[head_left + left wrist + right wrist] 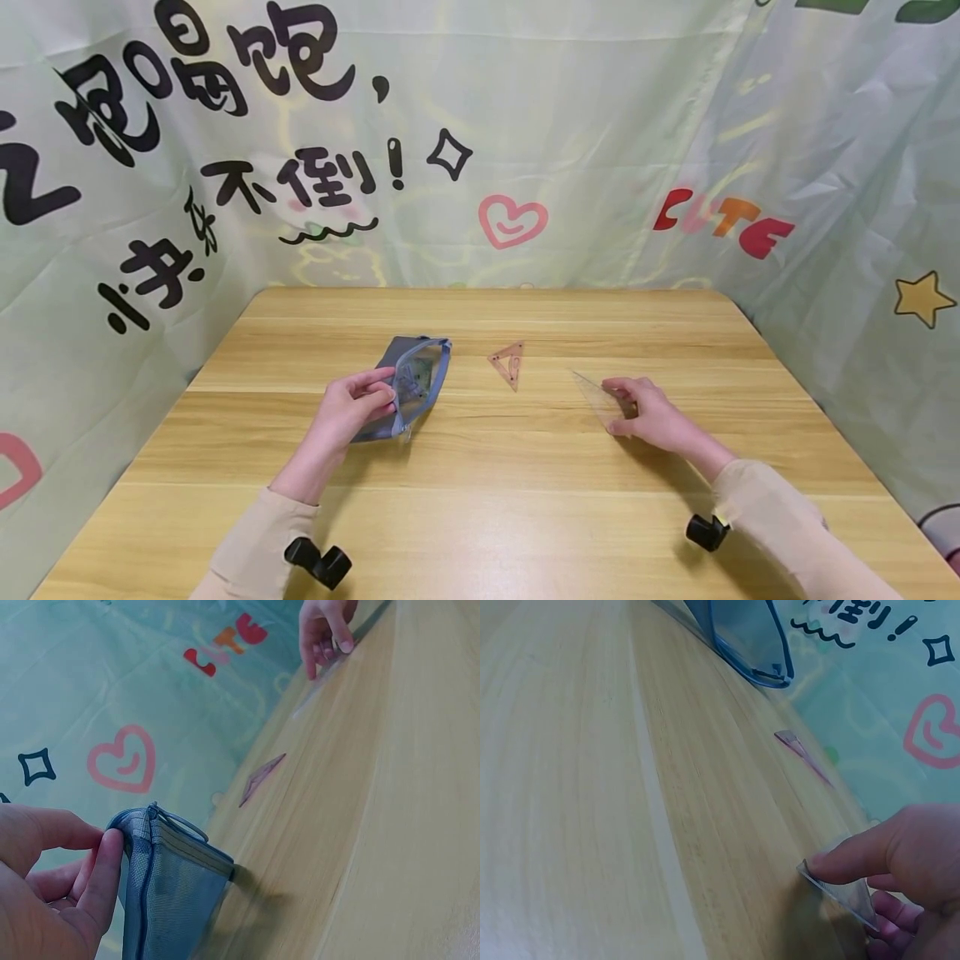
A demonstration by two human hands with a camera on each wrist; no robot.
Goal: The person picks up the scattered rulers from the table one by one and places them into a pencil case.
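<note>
My left hand pinches the near edge of a blue zippered pencil pouch between thumb and fingers. The pouch's mouth gapes open toward the right, and some greenish and bluish items show inside it. On the right, a clear set square is held by its edges between the thumb and fingers of my right hand, close over the table. Between the two hands a pink, see-through set square lies flat on the wood.
The wooden table has its far edge against a printed cloth backdrop, which also hangs along both sides. Black wrist cameras sit on the left sleeve and the right sleeve.
</note>
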